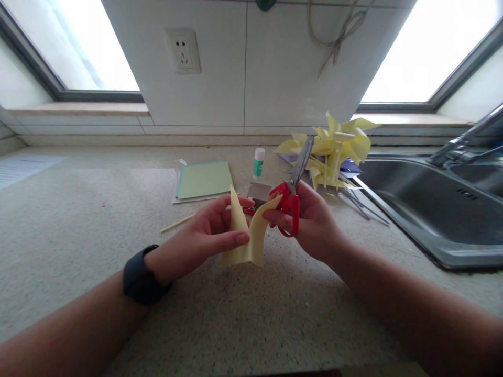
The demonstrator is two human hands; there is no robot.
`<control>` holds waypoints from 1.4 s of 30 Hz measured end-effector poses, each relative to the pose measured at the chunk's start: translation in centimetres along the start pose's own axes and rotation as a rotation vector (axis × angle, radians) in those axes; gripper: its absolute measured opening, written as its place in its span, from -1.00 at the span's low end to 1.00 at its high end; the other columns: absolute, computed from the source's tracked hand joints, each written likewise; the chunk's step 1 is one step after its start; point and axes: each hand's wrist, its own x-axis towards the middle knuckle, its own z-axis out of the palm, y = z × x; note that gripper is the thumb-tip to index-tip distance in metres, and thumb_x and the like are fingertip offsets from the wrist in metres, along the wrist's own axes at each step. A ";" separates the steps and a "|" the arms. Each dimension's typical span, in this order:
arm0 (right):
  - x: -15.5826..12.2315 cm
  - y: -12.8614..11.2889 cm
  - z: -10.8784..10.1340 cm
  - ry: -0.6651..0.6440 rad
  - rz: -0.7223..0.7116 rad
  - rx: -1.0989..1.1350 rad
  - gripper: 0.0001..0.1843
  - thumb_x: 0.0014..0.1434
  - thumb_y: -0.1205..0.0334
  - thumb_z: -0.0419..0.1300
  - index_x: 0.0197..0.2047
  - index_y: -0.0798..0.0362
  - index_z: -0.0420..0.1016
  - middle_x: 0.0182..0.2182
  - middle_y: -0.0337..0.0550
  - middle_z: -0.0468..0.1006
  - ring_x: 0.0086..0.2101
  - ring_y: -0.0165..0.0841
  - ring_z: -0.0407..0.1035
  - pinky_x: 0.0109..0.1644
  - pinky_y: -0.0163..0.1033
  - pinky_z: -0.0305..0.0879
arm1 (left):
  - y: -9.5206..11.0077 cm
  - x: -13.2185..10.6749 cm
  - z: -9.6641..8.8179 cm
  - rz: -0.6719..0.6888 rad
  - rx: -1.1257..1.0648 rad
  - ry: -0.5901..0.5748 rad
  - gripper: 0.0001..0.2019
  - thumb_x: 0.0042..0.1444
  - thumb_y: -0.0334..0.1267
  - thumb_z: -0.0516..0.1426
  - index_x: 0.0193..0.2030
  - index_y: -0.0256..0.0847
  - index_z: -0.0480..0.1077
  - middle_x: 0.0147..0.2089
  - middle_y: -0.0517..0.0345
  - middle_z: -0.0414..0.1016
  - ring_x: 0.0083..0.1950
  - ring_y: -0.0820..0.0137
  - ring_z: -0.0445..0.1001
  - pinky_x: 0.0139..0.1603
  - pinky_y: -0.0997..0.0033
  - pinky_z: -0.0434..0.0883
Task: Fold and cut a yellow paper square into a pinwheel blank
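A cut sheet of pale yellow paper (pixel 257 238) is held up above the counter, its two upper flaps spread apart. My left hand (pixel 214 225) grips its left side, thumb in front and fingers behind. With thumb and fingertips my right hand (pixel 310 220) pinches the curled right flap. The same hand carries red-handled scissors (pixel 290 201), blades pointing up and away, closed together. Behind the paper, partly hidden, are a small grey-brown block (pixel 259 192) and a red item (pixel 250 211) that I cannot make out.
A glue stick (pixel 258 163) stands upright behind my hands. To its left lies a stack of coloured paper (pixel 206 179), with a thin stick (pixel 176 224) nearer me. Yellow paper pinwheels (pixel 341 144) sit at the back right beside the steel sink (pixel 416 209). Purple strips (pixel 359 204) lie near them.
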 end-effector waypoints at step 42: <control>0.0 0.3 0.1 -0.020 0.274 0.042 -0.70 0.05 0.18 0.46 -0.28 0.04 0.42 -0.45 -0.34 0.45 -0.49 -0.49 0.32 -0.49 -0.37 0.29 | 1.5 -0.9 -0.3 0.528 1.215 0.040 -0.90 0.16 -0.26 0.33 -0.18 0.01 0.57 0.06 0.08 0.40 0.12 0.19 0.30 0.18 0.13 0.30</control>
